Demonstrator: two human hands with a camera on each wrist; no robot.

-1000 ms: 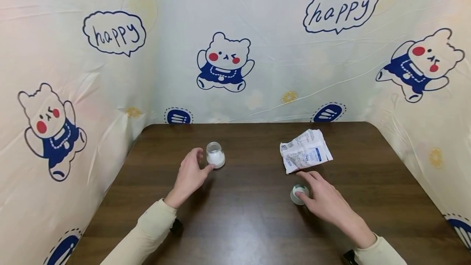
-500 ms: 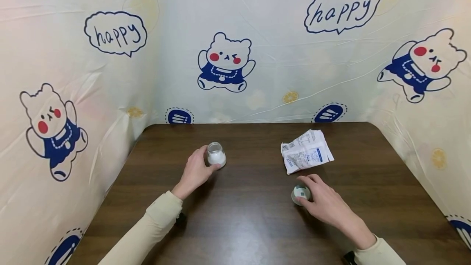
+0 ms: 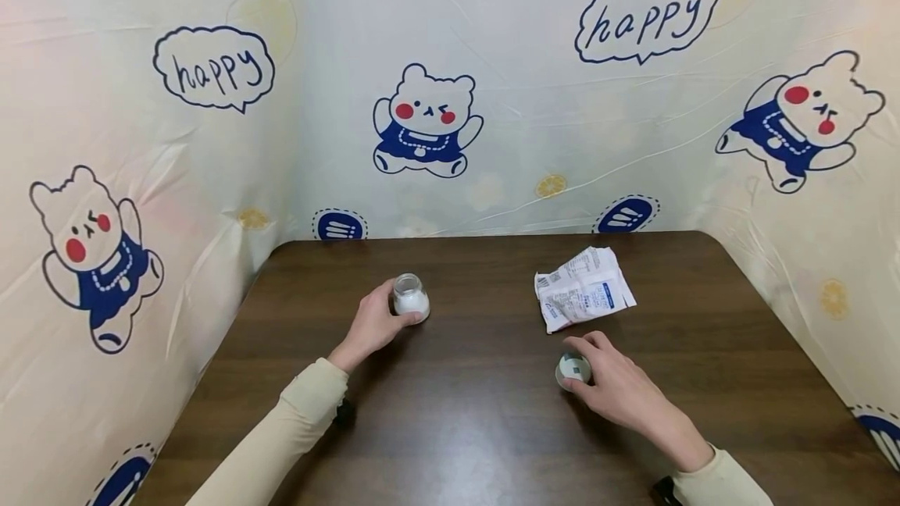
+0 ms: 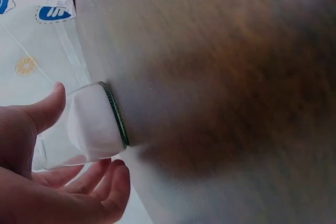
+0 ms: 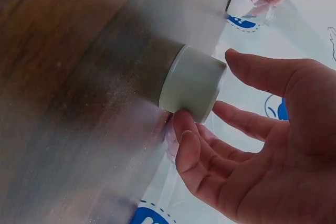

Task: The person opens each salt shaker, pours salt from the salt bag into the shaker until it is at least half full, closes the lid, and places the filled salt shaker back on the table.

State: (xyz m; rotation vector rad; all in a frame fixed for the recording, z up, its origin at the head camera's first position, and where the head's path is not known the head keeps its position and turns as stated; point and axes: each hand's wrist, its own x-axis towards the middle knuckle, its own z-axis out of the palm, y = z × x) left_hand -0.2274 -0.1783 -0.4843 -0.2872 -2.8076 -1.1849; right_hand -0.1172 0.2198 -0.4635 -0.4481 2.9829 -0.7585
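A small clear glass jar (image 3: 411,297), partly filled with something white, stands upright and uncapped on the left of the table. My left hand (image 3: 376,323) holds its side, thumb in front and fingers curling behind, as the left wrist view shows with the jar (image 4: 94,124) between thumb and fingers. On the right, a short pale green, cup-like container (image 5: 191,83) rests on the table. My right hand (image 3: 622,385) grips it between thumb and fingers. Its round top (image 3: 573,368) bears a darker square patch; whether that is a print or a reflection, I cannot tell.
A crumpled white packet (image 3: 583,291) with blue and grey print lies beyond my right hand. The dark wooden table (image 3: 457,412) ends at a pale curtain (image 3: 520,123) printed with bears, which hangs behind and along both sides.
My left hand has moved right and closed round the glass jar. My right thumb has slid from the pale container's top toward its near edge. Jar, container and packet stay in place.
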